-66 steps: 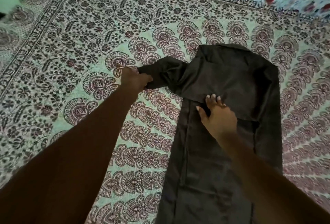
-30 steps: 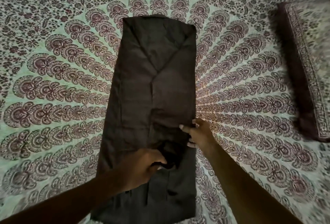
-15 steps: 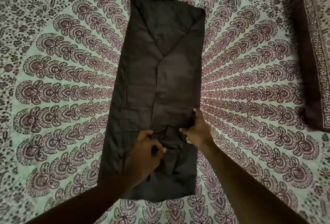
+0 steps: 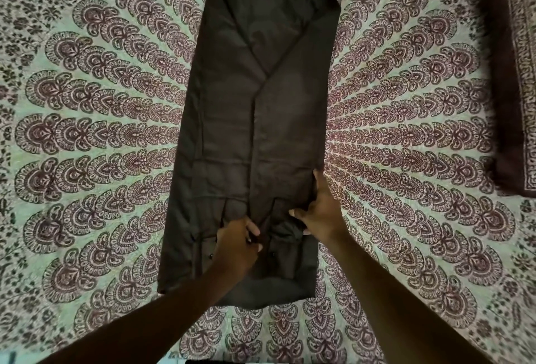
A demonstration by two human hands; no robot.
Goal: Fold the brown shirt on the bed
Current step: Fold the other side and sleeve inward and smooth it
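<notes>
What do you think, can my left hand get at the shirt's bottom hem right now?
Likely yes. The left hand grips the brown shirt low at its middle, and the hem lies just nearer, uncovered apart from that forearm.

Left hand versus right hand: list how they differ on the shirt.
1. The left hand is at the middle of the brown shirt; the right hand is at its right edge.
2. The left hand's fingers are all curled into bunched fabric; the right hand has one finger stretched straight along the edge and its thumb spread over the cloth.
Shared: both grip the shirt near its lower end, on the patterned bedspread.
</notes>
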